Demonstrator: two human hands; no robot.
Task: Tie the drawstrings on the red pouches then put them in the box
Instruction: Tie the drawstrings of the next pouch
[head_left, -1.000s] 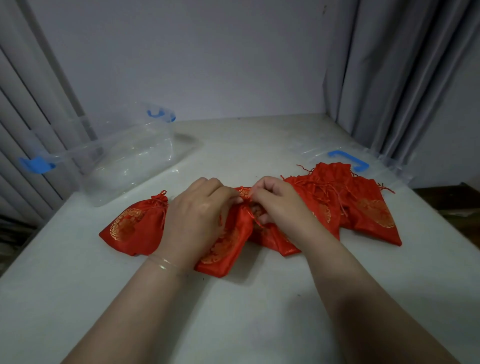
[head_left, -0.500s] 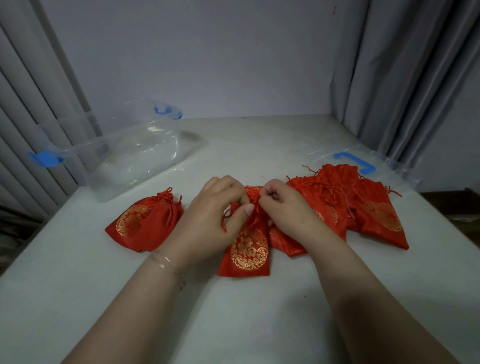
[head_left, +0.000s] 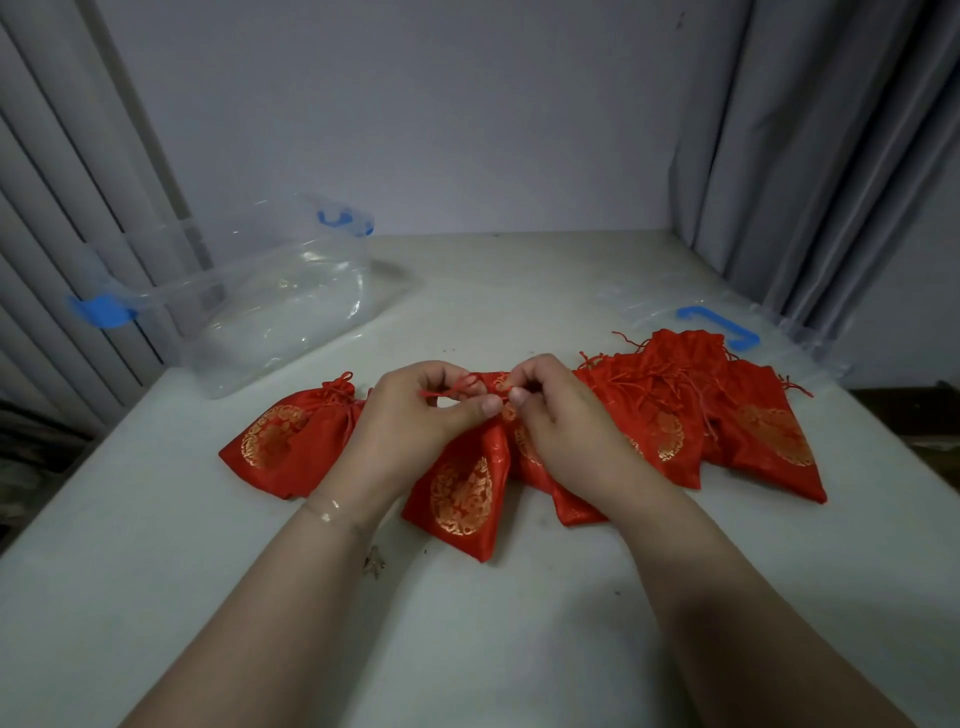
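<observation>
Currently, item 1: left hand (head_left: 415, 410), fingers (head_left: 480, 404) curled, thumb & forefinger pinching a red drawstring (head_left: 451, 389); a small loop of cord shows just above the thumb.
Item 2: right hand (head_left: 561, 421), fingers curled, tips pinching the other cord end right beside the left thumb; both sets of tips nearly touching.
Item 3: pouch (head_left: 467, 488) in work, neck gathered directly under the fingertips, body trailing back toward the wrists, gold medallion up, flat on tabletop (head_left: 467, 649).
Change vs. half a sec ago: pouch body has swung slantwise, bottom now nearer the left wrist; cord then hidden betw. the hands is now drawn out & visible as a loop. A sec ago the hands were bunched low over the neck. Reading: cinching looks done, knot being formed, prob. not yet pulled tight.
Item 4: tied pouch (head_left: 291, 441), outboard of the left hand, cords bunched at neck; looks finished, not boxed.
Item 5: pile of pouches (head_left: 727, 415), outboard of the right hand, overlapping, loose cords; approx. 3–4, exact count unclear. Apparently untied.
Item 6: clear box (head_left: 270, 306), blue clips, beyond the left fingers, well apart; appears to hold no pouches.
Item 7: lid (head_left: 727, 332), blue handle, beyond the pile.
Status: early; most tying & all boxing outstanding.
</observation>
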